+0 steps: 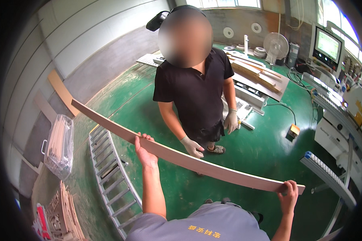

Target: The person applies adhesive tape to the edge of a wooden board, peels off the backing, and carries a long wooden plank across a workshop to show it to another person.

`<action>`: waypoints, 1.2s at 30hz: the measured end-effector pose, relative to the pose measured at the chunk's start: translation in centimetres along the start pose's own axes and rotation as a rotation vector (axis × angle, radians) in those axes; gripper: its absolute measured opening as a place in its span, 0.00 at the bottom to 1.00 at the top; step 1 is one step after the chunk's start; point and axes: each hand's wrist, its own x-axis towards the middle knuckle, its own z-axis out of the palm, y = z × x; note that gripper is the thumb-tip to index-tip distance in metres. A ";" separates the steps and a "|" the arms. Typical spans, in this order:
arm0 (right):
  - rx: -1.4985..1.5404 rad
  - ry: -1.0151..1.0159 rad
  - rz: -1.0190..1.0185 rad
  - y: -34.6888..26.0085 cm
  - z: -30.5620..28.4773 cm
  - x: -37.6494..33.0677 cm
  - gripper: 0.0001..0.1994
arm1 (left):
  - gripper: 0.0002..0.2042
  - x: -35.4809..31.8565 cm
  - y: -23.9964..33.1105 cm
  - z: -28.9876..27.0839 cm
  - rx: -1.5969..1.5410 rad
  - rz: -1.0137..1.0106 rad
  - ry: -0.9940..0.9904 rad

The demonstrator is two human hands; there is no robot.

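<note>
A long, narrow wooden board point(189, 162) stretches across the view in front of me, its far end up at the left and its near end low at the right. My left hand point(145, 150) grips it left of its middle, with fingertips showing over the top edge. Close to the right end, my right hand point(290, 197) has its fingers wrapped over the board's edge. A co-worker point(195, 94) in a black shirt and pale gloves stands just beyond the board, facing me. The co-worker's gloved hand point(192, 147) hangs near the board; whether it touches cannot be made out.
An aluminium ladder point(108, 172) lies on the green floor at left, near plastic-wrapped wood strips point(59, 144). At right stand a machine with a screen point(328, 45) and a roller rail point(328, 178). Behind the co-worker, planks lie on a work table point(279, 90); a fan point(276, 46) stands farther back.
</note>
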 end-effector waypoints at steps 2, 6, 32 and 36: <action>0.005 -0.006 -0.022 -0.4 0.4 0.0 0.32 | 0.11 -0.2 0.4 -0.4 0.012 0.009 0.006; 0.013 0.000 -0.040 0.0 0.5 -0.2 0.32 | 0.11 -0.3 -0.5 -0.2 -0.008 0.008 0.013; -0.008 0.044 -0.084 -1.1 1.3 0.8 0.28 | 0.18 1.3 -0.9 0.5 0.089 -0.059 -0.083; -0.106 0.052 -0.113 -2.4 2.1 1.3 0.23 | 0.24 2.1 -2.5 0.1 0.236 -0.061 -0.082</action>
